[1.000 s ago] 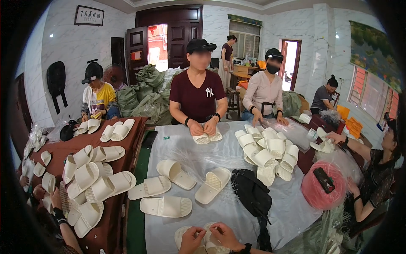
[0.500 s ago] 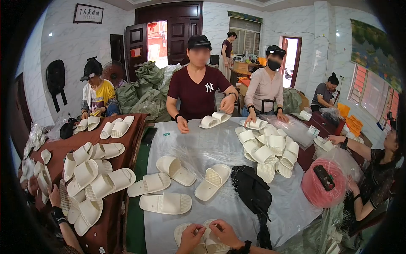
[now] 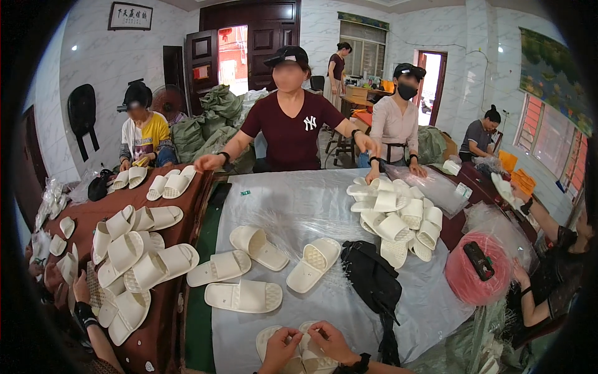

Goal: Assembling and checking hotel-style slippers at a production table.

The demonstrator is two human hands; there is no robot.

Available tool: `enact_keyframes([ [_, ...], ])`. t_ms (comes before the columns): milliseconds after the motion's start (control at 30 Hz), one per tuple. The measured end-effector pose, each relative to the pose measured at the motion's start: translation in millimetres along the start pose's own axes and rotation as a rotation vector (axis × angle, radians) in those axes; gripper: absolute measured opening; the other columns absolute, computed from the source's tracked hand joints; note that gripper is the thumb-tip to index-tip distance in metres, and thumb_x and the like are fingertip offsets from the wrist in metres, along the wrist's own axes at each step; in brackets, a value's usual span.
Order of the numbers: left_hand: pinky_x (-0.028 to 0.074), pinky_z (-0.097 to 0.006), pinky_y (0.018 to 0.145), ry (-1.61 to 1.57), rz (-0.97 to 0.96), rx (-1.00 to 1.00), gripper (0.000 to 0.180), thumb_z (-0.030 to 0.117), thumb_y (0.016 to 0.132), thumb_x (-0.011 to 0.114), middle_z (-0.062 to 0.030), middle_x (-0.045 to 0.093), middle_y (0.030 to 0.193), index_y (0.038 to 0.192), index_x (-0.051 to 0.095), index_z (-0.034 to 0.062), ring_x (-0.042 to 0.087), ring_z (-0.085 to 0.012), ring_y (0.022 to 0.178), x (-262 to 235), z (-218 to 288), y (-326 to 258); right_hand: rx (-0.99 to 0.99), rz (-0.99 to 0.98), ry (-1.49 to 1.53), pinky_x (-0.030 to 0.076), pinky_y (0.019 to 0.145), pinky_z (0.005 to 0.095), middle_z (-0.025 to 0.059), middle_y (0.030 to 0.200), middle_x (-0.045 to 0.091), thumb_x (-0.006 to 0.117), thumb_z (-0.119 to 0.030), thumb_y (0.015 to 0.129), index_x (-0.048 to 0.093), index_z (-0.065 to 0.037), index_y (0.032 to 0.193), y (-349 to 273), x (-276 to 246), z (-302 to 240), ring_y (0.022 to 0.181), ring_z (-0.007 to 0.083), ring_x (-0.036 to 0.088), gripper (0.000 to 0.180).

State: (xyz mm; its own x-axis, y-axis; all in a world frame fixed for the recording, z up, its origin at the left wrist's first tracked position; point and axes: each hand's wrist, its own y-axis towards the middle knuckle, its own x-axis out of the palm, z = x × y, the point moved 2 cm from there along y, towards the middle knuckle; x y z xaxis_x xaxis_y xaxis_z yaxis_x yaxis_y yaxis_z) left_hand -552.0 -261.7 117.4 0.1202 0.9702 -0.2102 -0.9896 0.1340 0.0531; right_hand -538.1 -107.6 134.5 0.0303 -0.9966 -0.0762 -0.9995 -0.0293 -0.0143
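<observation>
At the near edge of the table, a pair of cream slippers (image 3: 266, 340) lies under my hands and is partly hidden by them. My left hand (image 3: 281, 349) has thumb and fingers pinched together above the left slipper. Close beside it, my right hand (image 3: 330, 344) pinches in the same way over the right slipper. Whatever sits between the fingertips is too small to make out. Just beyond lie several loose slippers, among them one slipper (image 3: 246, 297) lying crosswise and another slipper (image 3: 313, 265) set at a slant.
A black bag (image 3: 370, 274) lies right of the loose slippers. Behind it is a slipper pile (image 3: 392, 227); further right stands a pink roll (image 3: 476, 268) with a dark object on top. More slippers (image 3: 146, 265) cover the brown-clothed table (image 3: 159, 324) at left. Co-workers surround the tables.
The co-worker opposite has let go of a pair of slippers, now on the pile, and spread both arms. At right, a co-worker has raised a slipper. My hands stay nearly still.
</observation>
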Motion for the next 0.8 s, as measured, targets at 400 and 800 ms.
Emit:
enact_keyframes([
  [400,0.043,-0.026,0.066,0.006,0.021,-0.032,0.013,0.013,0.084,0.058,-0.0056,0.057,0.076,0.088,0.058,0.0008,0.051,-0.0132,0.072,-2,10,-1,0.01,-0.032,-0.009,0.039,0.056,0.0189,-0.0025,0.075,0.053,0.057,-0.015,0.088,0.055,-0.003,0.095,1,3,-3,0.063,0.0033,0.046,0.014],
  [800,0.043,-0.026,0.066,0.018,0.007,-0.038,0.013,0.013,0.084,0.058,-0.0058,0.059,0.078,0.089,0.059,0.0001,0.053,-0.0131,0.073,-1,10,-3,0.043,0.005,0.075,0.04,0.059,0.0193,-0.0025,0.078,0.054,0.058,-0.016,0.087,0.056,-0.004,0.095,0,1,3,0.065,0.0039,0.047,0.014],
])
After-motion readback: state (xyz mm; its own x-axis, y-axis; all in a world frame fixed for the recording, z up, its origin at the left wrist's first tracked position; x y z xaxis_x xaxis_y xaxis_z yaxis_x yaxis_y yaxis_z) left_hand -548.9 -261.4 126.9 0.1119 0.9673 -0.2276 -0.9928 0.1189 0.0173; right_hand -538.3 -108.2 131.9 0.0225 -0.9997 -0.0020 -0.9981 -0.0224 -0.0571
